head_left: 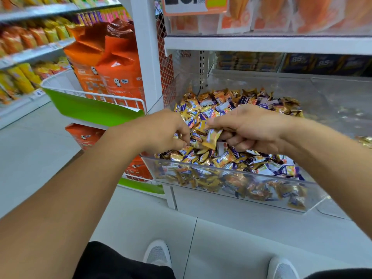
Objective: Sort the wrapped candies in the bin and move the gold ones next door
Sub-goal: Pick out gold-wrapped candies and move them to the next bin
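Note:
A clear plastic bin (237,174) on the low shelf holds a heap of wrapped candies (237,105), gold ones mixed with white-and-purple ones. My left hand (163,129) reaches into the left side of the heap with curled fingers that pinch small candies. My right hand (253,127) hovers over the middle of the bin and pinches a gold wrapped candy (212,137) between thumb and fingers. The neighbouring clear compartment (342,109) on the right holds a few gold candies (365,140) at its edge.
A white shelf post (147,57) stands left of the bin. A wire rack with orange snack bags (108,63) and a green sign (90,109) is further left. Dark boxes (322,63) sit behind the bin. My shoes (159,254) are on the white floor.

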Demonstrator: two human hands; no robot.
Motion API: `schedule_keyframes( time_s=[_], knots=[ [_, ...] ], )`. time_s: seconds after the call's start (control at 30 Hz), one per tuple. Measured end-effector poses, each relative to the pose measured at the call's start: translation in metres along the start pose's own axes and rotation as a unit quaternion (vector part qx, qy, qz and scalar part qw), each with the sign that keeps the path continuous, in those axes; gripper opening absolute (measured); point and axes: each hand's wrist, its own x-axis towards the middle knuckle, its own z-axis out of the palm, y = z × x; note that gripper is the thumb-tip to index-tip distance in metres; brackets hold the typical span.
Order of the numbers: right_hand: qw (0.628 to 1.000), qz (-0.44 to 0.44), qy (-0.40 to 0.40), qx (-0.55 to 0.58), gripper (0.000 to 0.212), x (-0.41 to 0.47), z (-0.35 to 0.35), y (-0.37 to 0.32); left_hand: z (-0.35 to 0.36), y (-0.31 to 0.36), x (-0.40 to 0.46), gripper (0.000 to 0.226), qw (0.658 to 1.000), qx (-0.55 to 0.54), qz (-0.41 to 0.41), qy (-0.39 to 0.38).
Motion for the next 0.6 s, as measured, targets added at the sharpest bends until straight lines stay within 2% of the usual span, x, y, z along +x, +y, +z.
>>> schedule_keyframes(
  time_s=[0.17,0.23,0.3,0.37,0.43,0.6],
  knots=[
    [0.963,0.08,0.033,0.254,0.01,0.0022,-0.0036,-0.0016,0.0023,-0.0019,0.0045,0.009,1.0,-0.002,0.009,-0.003],
    [0.939,0.091,0.019,0.332,0.015,0.0033,-0.0052,-0.002,0.0015,-0.0017,0.0037,0.007,0.999,-0.023,0.014,-0.026],
    [0.915,0.098,-0.008,0.392,0.019,0.004,-0.0075,-0.0039,-0.0013,-0.0014,0.0011,0.016,0.998,-0.043,0.001,-0.054],
    [0.899,0.099,-0.044,0.425,0.02,0.0039,-0.0095,-0.0058,-0.0037,-0.0003,-0.0006,0.025,0.996,-0.033,-0.01,-0.077],
    [0.896,0.097,-0.069,0.428,0.019,0.0036,-0.0103,-0.0055,-0.0042,0.0005,0.0009,0.024,0.996,-0.022,-0.023,-0.08],
    [0.899,0.101,-0.031,0.426,0.017,0.0015,-0.0112,-0.0013,-0.0022,-0.003,0.0031,0.011,0.998,-0.023,-0.031,-0.053]
  ],
)
